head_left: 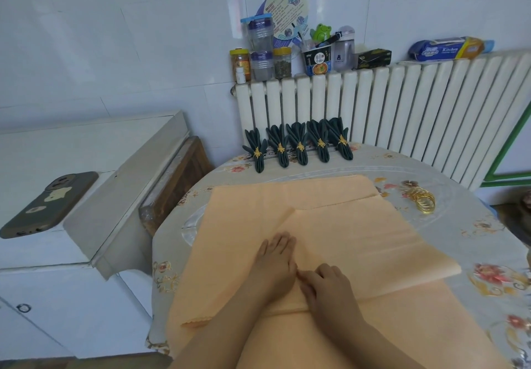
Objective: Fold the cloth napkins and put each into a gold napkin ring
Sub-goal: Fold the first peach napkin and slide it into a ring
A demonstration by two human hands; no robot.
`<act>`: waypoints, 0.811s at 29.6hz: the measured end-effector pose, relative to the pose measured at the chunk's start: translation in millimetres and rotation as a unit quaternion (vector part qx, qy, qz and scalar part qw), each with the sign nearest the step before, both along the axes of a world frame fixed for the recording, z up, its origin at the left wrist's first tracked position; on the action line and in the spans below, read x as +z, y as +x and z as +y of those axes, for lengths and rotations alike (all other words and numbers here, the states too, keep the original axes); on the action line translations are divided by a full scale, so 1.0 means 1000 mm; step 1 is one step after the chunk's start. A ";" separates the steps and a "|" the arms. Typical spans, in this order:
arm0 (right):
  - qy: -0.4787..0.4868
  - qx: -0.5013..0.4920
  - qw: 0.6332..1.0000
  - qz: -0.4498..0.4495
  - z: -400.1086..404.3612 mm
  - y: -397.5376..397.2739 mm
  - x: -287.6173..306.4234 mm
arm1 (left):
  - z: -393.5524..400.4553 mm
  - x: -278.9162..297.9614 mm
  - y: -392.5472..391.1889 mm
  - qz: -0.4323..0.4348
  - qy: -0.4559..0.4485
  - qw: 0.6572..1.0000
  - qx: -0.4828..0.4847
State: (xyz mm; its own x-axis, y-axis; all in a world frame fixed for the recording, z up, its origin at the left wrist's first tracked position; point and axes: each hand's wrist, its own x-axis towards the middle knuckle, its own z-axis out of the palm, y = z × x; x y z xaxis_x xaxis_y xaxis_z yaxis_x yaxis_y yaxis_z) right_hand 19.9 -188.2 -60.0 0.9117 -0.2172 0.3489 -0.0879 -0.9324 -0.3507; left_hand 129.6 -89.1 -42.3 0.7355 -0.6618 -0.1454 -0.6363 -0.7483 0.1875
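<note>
Peach cloth napkins lie stacked in the middle of the round table, the top one partly folded with a diagonal edge. My left hand lies flat on the fold, fingers together and stretched out. My right hand rests beside it, fingers bent, pressing or pinching the cloth at the crease. Several dark green napkins, each in a gold ring, stand in a row at the table's far edge. A pile of loose gold napkin rings sits to the right of the peach cloth.
The table carries a floral cloth. Behind it runs a white radiator with jars, cups and a kitchen wipes pack on top. Left of the table are a white cabinet with a phone on it and a wooden piece.
</note>
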 end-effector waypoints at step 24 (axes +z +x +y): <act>-0.009 -0.062 0.987 0.151 -0.112 0.076 0.047 | -0.046 -0.007 0.034 -0.022 -0.028 0.999 0.031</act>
State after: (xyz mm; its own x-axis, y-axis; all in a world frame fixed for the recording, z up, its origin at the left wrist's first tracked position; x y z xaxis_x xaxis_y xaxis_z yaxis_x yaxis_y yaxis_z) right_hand 95.4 -300.0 -13.3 0.9415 -0.3297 0.0704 -0.2995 -0.9138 -0.2743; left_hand 164.0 -135.4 -49.0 0.7799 -0.6213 -0.0764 -0.5980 -0.7755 0.2026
